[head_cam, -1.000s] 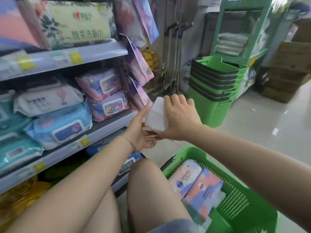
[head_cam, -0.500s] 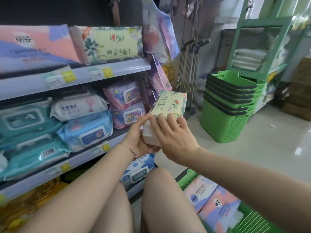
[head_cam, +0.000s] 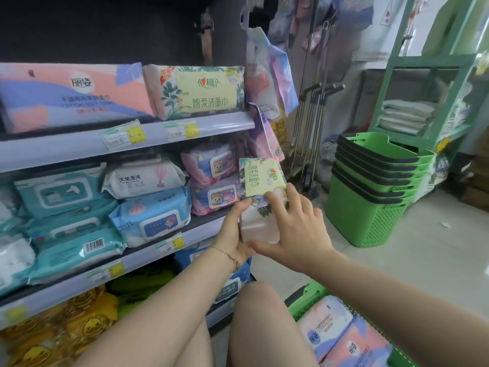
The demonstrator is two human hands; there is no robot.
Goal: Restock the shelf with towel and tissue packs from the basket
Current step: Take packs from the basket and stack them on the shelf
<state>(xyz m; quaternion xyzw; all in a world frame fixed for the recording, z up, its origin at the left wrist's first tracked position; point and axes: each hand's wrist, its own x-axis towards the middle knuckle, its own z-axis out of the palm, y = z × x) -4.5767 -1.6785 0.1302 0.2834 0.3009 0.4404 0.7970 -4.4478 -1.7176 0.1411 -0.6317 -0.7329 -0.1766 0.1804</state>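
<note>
A yellow-green floral towel pack (head_cam: pixel 260 181) is held upright in front of the shelf's right end. My left hand (head_cam: pixel 232 234) grips its lower left side from below. My right hand (head_cam: pixel 293 226) holds its lower right side, fingers spread over the front, thumb under the bottom. A matching pack (head_cam: pixel 201 91) lies on the top shelf (head_cam: pixel 127 144) beside a pink and blue towel pack (head_cam: pixel 71 96). The green basket (head_cam: pixel 304 300) sits at the lower right and holds two pink and blue packs (head_cam: pixel 341 337).
Wet-wipe packs (head_cam: pixel 148 215) fill the middle shelf. Bags (head_cam: pixel 267 83) hang at the shelf's end. A stack of green baskets (head_cam: pixel 370 189) stands on the floor to the right, beside a green rack (head_cam: pixel 423 102). My bare knees are below the hands.
The view has tilted up toward the shelves. Both hands have kept the pack and turned it, so its printed front now faces me, and it sits a little higher.
</note>
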